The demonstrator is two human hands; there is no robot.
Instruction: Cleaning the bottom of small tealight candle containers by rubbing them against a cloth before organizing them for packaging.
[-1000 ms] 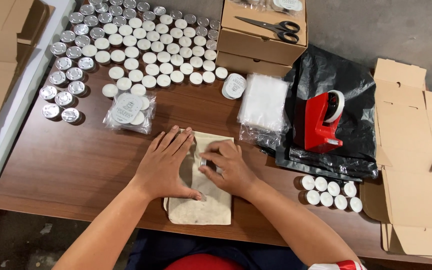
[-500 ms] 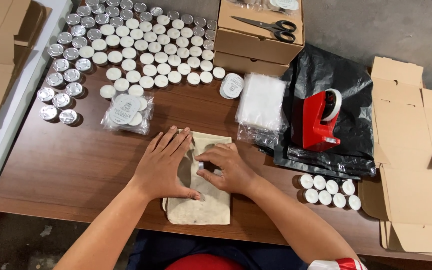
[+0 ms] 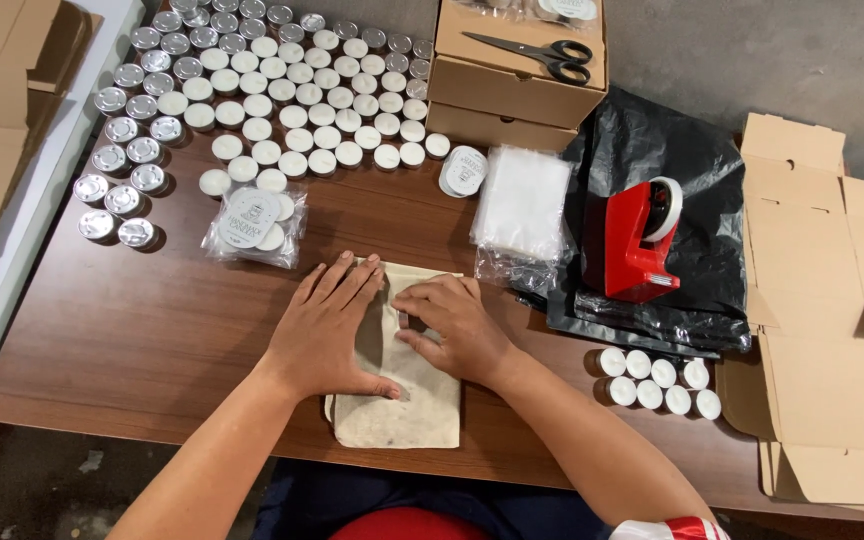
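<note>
Both hands are pressing on a beige cloth pouch (image 3: 402,400) lying flat at the near edge of the brown table (image 3: 132,340). The left hand (image 3: 327,325) is lying spread and flat on the pouch's left half, grasping nothing. The right hand (image 3: 452,325) is resting on its upper right part, fingers curled and pinching the fabric. Beyond the pouch, a clear bag of tealights (image 3: 252,225) is lying; to its right, a red tape dispenser (image 3: 637,240) is standing on black plastic sheeting (image 3: 692,160).
</note>
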